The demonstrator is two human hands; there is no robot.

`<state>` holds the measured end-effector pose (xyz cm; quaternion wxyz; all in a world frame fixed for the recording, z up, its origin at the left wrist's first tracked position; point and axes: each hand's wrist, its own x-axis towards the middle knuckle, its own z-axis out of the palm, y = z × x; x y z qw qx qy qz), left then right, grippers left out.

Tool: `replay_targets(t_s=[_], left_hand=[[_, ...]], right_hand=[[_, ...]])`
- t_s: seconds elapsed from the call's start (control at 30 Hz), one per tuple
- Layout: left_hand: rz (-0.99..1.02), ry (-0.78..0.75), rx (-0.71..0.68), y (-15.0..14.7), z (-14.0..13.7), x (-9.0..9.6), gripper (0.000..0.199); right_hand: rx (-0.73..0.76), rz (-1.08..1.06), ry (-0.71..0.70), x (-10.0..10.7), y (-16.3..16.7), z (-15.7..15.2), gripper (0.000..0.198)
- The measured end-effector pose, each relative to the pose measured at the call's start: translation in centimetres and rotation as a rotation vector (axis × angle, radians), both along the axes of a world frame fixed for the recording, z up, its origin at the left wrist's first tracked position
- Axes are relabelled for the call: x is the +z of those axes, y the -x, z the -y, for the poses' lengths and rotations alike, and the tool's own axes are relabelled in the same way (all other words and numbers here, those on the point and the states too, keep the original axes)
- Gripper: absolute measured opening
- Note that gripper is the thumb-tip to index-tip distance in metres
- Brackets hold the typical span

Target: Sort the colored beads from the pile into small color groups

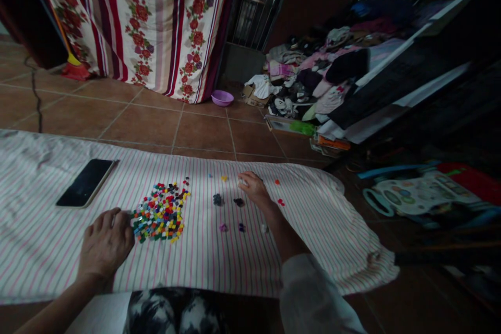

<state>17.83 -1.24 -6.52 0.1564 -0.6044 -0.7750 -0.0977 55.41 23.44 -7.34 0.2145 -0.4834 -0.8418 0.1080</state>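
Observation:
My left hand [106, 244] rests on the striped cloth with its fingers curled under, touching the left edge of a pile of small coloured cubes [160, 214]. Whatever its fingers may hold is hidden. Further right, my right hand [253, 187] reaches to the far part of the cloth, thumb and fingers pinched together. Something small and whitish shows at the fingertips, too small to name. Around it lie small groups: yellow cubes [224, 178], dark grey cubes [217, 199], black cubes [238, 201], purple cubes [223, 227], dark blue cubes [241, 227], white cubes [265, 228] and red cubes [281, 202].
A phone [86, 182] lies on the striped cloth [324, 240] left of the pile. Beyond are a tiled floor [203, 128], a floral curtain [156, 26], a broom [74, 67], a purple basin [222, 97] and heaped clothes [309, 73]. A plastic toy [422, 193] sits right.

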Motion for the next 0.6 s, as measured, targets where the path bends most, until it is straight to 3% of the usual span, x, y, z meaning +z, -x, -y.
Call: replay_targets(t_s=[0.23,0.6], left_hand=[[0.032,0.022,0.011,-0.1,-0.2,0.2,0.027],[0.06,0.034,0.014,0.1,-0.1,-0.1,0.028]], right_hand=[[-0.099,0.073,0.066,-0.5,1.5,-0.6,0.028],[-0.201,0.074,0.025,-1.3,1.3,-0.9,0.019]])
